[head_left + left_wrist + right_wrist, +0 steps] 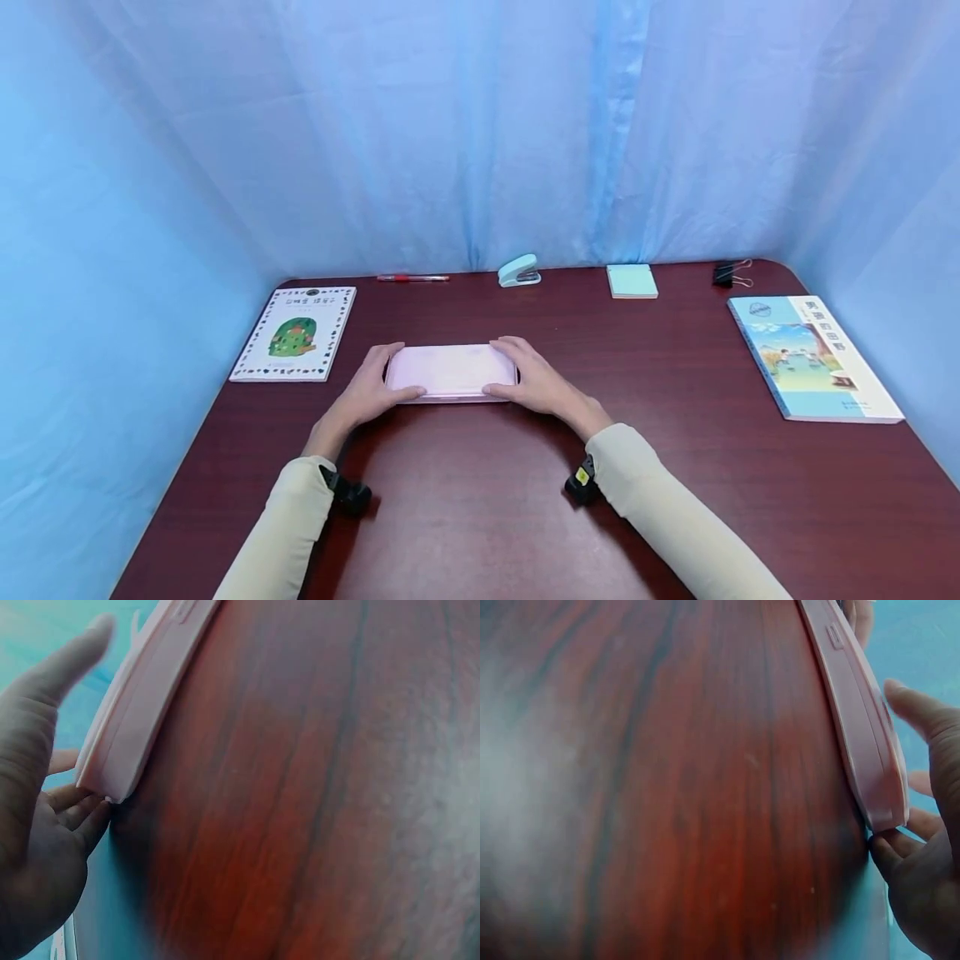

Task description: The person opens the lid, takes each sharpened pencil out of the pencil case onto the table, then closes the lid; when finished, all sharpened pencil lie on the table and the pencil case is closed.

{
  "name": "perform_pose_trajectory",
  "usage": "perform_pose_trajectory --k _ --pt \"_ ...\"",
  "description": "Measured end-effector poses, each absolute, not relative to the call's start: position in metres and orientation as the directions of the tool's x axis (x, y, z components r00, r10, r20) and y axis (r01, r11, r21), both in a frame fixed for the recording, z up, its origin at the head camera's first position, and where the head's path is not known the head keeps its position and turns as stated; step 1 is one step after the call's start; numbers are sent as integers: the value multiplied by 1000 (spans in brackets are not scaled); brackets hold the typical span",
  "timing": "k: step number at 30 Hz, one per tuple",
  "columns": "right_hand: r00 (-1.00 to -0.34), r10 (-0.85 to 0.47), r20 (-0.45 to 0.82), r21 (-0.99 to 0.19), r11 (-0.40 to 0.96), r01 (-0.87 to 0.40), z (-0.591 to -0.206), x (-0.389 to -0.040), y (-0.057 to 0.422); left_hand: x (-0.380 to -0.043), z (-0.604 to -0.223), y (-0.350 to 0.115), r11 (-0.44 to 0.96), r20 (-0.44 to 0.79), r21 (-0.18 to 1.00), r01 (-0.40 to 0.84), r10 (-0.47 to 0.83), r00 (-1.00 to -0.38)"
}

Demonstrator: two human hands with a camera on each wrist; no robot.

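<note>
A flat pink pencil case (pixel 452 372) lies lengthwise across the middle of the dark red table, its lid down. My left hand (pixel 372 385) holds its left end, thumb over the front edge and fingers round the side. At the opposite end my right hand (pixel 534 379) mirrors this grip. In the left wrist view the fingers (pixel 88 814) touch the corner of the case (pixel 142 712), close over the tabletop. The right wrist view shows the small latch on the front of the case (pixel 862 727), with fingertips (pixel 885 844) at its near corner.
Along the back edge of the table (pixel 465 517) lie a red pen (pixel 412 277), a mint stapler (pixel 519 272), a pale green notepad (pixel 632 282) and a black binder clip (pixel 726 273). A white book (pixel 294 333) is at left, a thicker book (pixel 813 358) at right. Blue curtains (pixel 465 133) enclose the table.
</note>
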State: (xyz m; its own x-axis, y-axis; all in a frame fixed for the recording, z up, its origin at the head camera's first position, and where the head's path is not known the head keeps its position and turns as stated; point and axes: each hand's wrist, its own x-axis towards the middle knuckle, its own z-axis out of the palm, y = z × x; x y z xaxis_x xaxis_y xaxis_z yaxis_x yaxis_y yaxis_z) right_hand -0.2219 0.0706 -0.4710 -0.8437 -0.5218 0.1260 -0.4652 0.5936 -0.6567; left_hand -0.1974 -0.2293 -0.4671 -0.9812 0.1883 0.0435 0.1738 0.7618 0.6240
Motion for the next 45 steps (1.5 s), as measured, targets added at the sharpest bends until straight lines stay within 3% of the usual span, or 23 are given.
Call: perform_pose_trajectory --k 11,26,45 --pt "-834 -551 39 -607 650 -457 -469 -219 67 -201 -472 -218 799 83 530 284 284 -955" --pt "-832 -540 126 -523 676 -519 -469 -218 69 -204 -476 -215 876 207 334 349 293 -934" --pt "-818 -556 150 -512 664 -545 -465 -215 71 -204 -475 -214 888 220 286 360 305 -927"
